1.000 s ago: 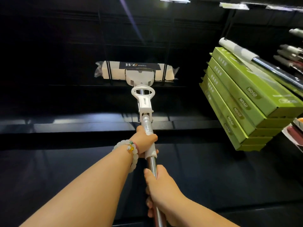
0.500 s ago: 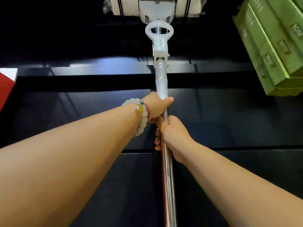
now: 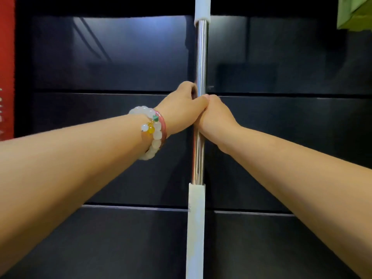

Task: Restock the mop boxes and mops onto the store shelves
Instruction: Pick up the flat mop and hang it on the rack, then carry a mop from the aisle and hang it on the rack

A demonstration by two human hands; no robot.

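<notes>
The black store shelves (image 3: 120, 57) fill the background as dark, glossy panels divided by horizontal edges, running from the near bottom of the view to the far top.

The mop handle (image 3: 200, 57) stands upright at the centre of the view, in front of the shelves. Its middle section is a bare chrome tube. A white sleeve (image 3: 195, 228) covers the near, lower section, and a second white sleeve (image 3: 202, 9) covers the far, upper section where the handle leaves the view. The mop head is out of view.

The left hand (image 3: 179, 109) grips the chrome tube from the left, fingers curled round it. The right hand (image 3: 216, 115) grips the same tube from the right, just below the left hand. The two hands touch each other at the tube.

A green mop box (image 3: 354, 13) shows one corner at the far right top edge, well apart from the handle.

A red panel (image 3: 7, 67) runs along the left edge.

A bracelet (image 3: 153, 133) of white beads with yellow and green charms, beside a pink band, sits on the left wrist.
</notes>
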